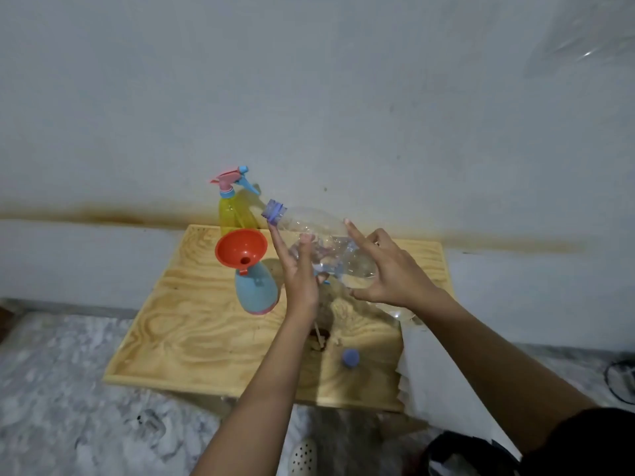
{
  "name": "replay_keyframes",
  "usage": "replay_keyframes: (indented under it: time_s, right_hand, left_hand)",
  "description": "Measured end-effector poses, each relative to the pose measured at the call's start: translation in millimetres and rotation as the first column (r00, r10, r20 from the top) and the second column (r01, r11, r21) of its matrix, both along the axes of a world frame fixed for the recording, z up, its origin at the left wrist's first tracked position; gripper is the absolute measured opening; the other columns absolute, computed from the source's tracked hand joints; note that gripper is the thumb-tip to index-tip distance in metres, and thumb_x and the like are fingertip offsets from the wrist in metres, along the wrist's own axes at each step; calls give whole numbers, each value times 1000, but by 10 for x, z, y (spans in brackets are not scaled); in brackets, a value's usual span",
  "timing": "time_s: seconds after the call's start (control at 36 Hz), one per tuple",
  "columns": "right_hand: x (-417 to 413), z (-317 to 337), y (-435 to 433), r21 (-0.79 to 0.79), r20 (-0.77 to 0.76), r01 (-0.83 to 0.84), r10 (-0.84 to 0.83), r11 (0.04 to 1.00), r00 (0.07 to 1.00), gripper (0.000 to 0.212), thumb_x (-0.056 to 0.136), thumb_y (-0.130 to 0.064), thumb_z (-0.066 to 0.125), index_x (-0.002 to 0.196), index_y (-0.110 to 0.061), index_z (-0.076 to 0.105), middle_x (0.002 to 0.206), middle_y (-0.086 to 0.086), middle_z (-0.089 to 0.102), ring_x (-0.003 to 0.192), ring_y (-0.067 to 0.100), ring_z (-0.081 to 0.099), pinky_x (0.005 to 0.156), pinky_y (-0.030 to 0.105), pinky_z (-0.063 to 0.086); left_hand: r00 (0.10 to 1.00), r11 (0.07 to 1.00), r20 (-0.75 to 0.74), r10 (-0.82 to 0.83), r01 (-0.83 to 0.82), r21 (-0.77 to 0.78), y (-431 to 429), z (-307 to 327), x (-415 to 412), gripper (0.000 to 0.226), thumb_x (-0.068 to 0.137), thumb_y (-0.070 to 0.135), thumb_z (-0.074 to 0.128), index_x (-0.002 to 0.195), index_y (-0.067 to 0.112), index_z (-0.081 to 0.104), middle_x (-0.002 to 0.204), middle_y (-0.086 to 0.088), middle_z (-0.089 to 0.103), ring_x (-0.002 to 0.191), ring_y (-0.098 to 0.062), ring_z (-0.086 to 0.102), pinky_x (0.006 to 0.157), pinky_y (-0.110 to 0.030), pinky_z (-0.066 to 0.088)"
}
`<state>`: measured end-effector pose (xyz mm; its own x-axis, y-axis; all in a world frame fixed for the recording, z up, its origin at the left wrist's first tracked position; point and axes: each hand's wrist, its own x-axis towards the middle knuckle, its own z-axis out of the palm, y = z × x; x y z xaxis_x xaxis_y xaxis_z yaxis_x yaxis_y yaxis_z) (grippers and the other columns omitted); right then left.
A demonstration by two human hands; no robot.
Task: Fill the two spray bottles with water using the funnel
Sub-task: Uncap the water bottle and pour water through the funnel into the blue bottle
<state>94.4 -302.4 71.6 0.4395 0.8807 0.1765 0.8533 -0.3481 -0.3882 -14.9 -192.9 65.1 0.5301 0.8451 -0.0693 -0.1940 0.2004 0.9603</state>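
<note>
A clear plastic water bottle with a blue neck ring lies tilted between my hands, its open mouth up and to the left above the orange funnel. The funnel sits in the neck of a blue spray bottle with a pink base on the wooden board. My left hand presses the bottle's near side with fingers stretched. My right hand cups the bottle's lower body. A little water lies in the bottle's lower part. A yellow spray bottle with a pink and blue trigger head stands behind the funnel.
The wooden board rests low on a grey marbled floor against a pale wall. A blue bottle cap lies on the board near its front right. White paper hangs over the board's right edge. A dark knot hole marks the middle.
</note>
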Motion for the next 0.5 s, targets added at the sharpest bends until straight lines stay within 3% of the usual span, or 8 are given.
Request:
replay_keyframes:
  time_s: [0.06,0.17,0.25,0.39,0.44,0.5]
  right_hand:
    - [22,42,-13,-40,21,0,1,999,1000,114,64,-48,75,141,-50,-9,107,2,37,70,15,37,63,33,46]
    - [69,147,-41,-116,52,-15,21,993,998,114,65,-46,75,138,-52,-12,109,1,36,78,16,40,64,31,43]
    - [89,210,-45,-176,83,-13,28,984,996,116,65,-46,75,137,-52,-15,108,0,35,83,17,42,69,33,46]
    - [98,271,-24,-252,117,-3,33,968,993,114,65,-44,74,143,-49,-8,104,-2,30,81,15,37,69,31,38]
    - [93,282,-15,-272,123,-1,35,962,992,114,66,-43,74,143,-49,-9,103,-2,29,83,16,37,70,31,37]
    - [88,288,-6,-283,129,4,34,959,991,113,66,-43,74,143,-50,-10,103,-2,29,83,16,37,70,32,36]
  left_hand:
    - [1000,999,20,13,-12,-32,-53,12,5,69,75,71,58,128,73,15,154,17,21,137,-33,37,99,-66,36]
    - [996,992,45,72,-67,-104,-151,23,55,62,92,53,46,141,58,10,153,19,22,134,-15,37,93,-53,48]
    - [991,983,69,116,-105,-151,-221,39,82,57,99,43,39,145,50,8,126,26,38,116,-6,43,84,-44,49]
    - [982,966,104,159,-133,-222,-256,42,102,56,99,42,37,147,48,8,120,26,38,110,-2,43,90,-51,43]
    - [981,962,108,159,-129,-242,-256,38,105,56,98,43,38,146,49,9,133,21,37,123,-8,37,93,-56,41]
    - [981,955,107,159,-125,-268,-254,34,105,56,97,45,39,145,51,10,153,13,21,137,-16,26,92,-57,41]
